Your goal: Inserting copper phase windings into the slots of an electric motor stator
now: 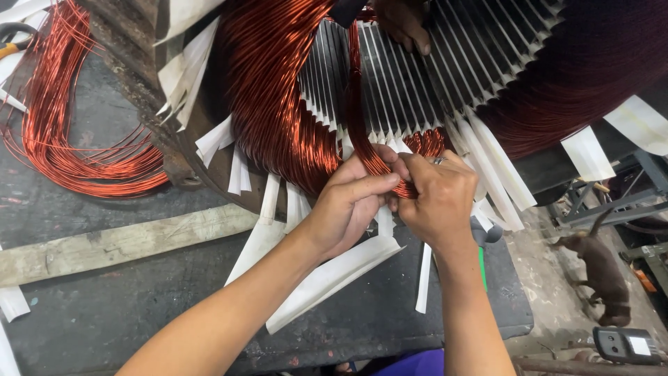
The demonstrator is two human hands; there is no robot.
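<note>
Both hands (pixel 351 202) (pixel 438 198) grip the copper coil (pixel 365 150).

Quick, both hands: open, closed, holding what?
Left hand: closed on the copper wire bundle.
Right hand: closed on the same bundle.

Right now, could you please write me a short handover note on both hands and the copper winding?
Left hand: fingers pinch the copper wire bundle at the stator slots.
Right hand: grips the same bundle from the other side.
Another person's hand rests on the slots above.
Done: thick coil seated on the left, white insulation paper strips in slots.
Left: this bundle is not fully seated; a loose coil waits on the bench.
</note>
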